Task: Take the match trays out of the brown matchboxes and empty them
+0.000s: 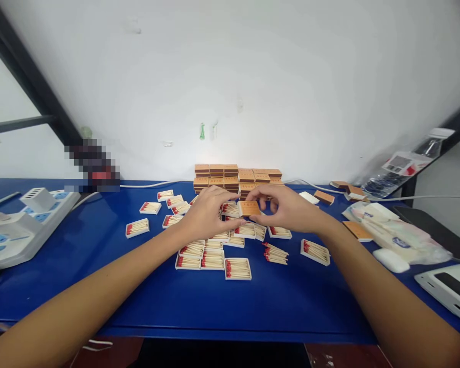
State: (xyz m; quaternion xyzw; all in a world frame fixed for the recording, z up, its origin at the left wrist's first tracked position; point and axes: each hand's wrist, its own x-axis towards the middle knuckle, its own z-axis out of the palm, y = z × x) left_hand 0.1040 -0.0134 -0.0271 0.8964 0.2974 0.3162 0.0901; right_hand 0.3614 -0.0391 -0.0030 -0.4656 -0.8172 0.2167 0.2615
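Observation:
A matchbox sleeve (pixel 250 208), orange on top, is pinched between the thumb and fingers of my right hand (pixel 285 207). At its left end is a white tray of red-tipped matches (pixel 229 209), gripped by the thumb and forefinger of my left hand (pixel 206 213). The tray and sleeve meet end to end; how far one sits inside the other I cannot tell. Below and around both hands lie several open trays full of matches (pixel 213 259), some partly hidden by my left hand. A loose bundle of matches (pixel 276 254) rests on the blue table (pixel 157 306).
Closed matchboxes are stacked (pixel 216 174) against the wall. To the right lie a few orange sleeves (pixel 324 198), a wipes pack (pixel 396 232), a plastic bottle (pixel 404 166) and a white device (pixel 448 289). A power strip (pixel 34 225) with plugged-in adapters stands at left.

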